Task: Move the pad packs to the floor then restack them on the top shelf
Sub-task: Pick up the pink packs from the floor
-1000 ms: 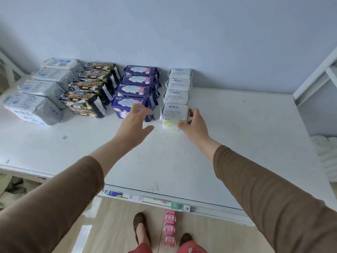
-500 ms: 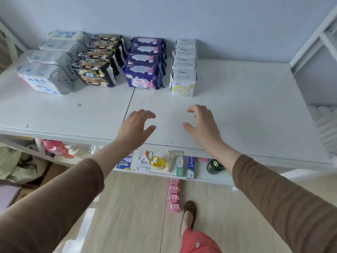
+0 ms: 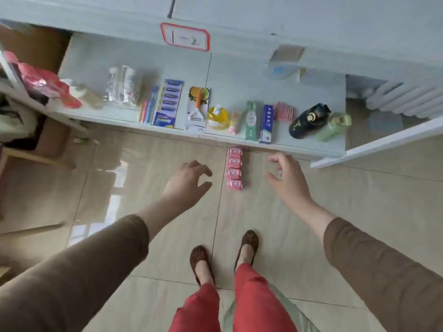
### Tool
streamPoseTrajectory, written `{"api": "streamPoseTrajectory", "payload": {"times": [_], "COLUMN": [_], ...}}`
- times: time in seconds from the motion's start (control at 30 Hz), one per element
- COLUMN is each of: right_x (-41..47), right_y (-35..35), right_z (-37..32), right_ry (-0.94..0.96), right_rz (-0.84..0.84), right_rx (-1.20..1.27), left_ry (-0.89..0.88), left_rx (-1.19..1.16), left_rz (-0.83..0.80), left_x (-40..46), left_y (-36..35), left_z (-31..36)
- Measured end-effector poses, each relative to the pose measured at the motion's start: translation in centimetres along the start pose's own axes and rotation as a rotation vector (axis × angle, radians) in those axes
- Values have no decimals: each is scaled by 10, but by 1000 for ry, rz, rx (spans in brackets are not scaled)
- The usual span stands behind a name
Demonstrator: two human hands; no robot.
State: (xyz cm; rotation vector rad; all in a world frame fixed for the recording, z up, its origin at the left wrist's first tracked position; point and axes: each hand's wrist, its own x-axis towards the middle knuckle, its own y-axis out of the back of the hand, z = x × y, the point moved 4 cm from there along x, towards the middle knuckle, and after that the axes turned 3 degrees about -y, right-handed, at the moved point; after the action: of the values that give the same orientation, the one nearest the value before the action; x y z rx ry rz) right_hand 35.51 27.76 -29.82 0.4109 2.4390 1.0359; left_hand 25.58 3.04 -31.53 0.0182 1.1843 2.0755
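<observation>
My left hand [image 3: 185,180] and right hand [image 3: 288,178] hovered above the floor [image 3: 143,188], fingers loosely spread, holding nothing. Between them lay four pink pad packs [image 3: 235,171] in one row on the floor, its long axis running from my feet toward the lower shelf [image 3: 239,75] beyond.

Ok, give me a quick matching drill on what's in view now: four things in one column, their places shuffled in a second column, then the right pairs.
Things:
1. pink pad packs
2. black bottle
3. left hand
4. red-bordered label

Places:
A. on the front edge of the shelf above
B. on the lower shelf, near its right end
C. in a row on the floor
D. over the floor, left of the row, holding nothing

Pairs: 1-C, 2-B, 3-D, 4-A
</observation>
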Motion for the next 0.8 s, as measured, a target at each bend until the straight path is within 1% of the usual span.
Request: {"api": "streamPoseTrajectory", "payload": {"times": [0.07,0.23,0.33,0.5,0.63,0.8], "right_x": [1,19,43,93,131,162], "right_y": [-45,-155,-213,-302,-358,-406], "right_z": [45,157,215,291,326,343], "right_ry": [-91,-233,-240,-192,-137,-42], "right_rz": [-51,-184,-264,-353,-338,-231], "right_rx": [1,-34,-49,-148,-169,-193], "left_ry": [51,133,100,63,41,0], "left_rx": [-22,-81,-61,47,106,162], "left_rz": [-68,-135,-158,-130,-103,-58], "left_x": [1,37,77,155,207,259], "left_y": [-51,-174,-239,-327,-378,-418], "left_z": [-29,-91,-121,-169,-201,-219]}}
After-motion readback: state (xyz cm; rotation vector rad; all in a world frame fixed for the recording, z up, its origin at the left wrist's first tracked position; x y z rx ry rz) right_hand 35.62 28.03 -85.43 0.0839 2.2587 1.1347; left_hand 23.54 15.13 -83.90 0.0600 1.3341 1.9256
